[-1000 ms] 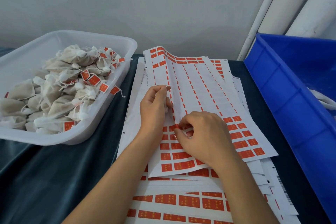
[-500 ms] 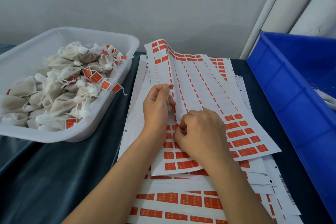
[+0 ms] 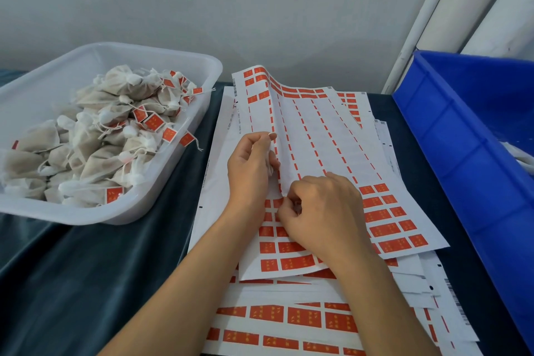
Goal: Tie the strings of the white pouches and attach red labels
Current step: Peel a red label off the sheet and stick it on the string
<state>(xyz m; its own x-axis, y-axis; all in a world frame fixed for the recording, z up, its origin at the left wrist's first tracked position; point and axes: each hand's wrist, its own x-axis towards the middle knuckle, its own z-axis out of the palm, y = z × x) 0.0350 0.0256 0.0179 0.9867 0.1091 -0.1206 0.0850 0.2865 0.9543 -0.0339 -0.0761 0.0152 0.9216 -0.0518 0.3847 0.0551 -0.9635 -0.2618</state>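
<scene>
Grey wall behind, dark cloth-covered table below. At left we see a translucent tray holding the white pouches, many already tied w/ red labels hanging on their strings. Centre: a stack of label sheets; the top sheet is mostly peeled bare, red labels remaining in its near rows and along the far edge. The left hand pinches a raised fold of the top sheet between thumb and fingers. The right hand, fingers curled, picks at the label row just beside that fold; whether a label is already lifted we cannot tell, as the fingertips hide it. At right, a blue bin, contents barely in view.

Vs. a sec. ago: the fold stands a bit higher and sharper, and the right hand has edged closer to the left. We judge the step as peeling the next label; no pouch is in hand yet, so tying and attaching remain.
</scene>
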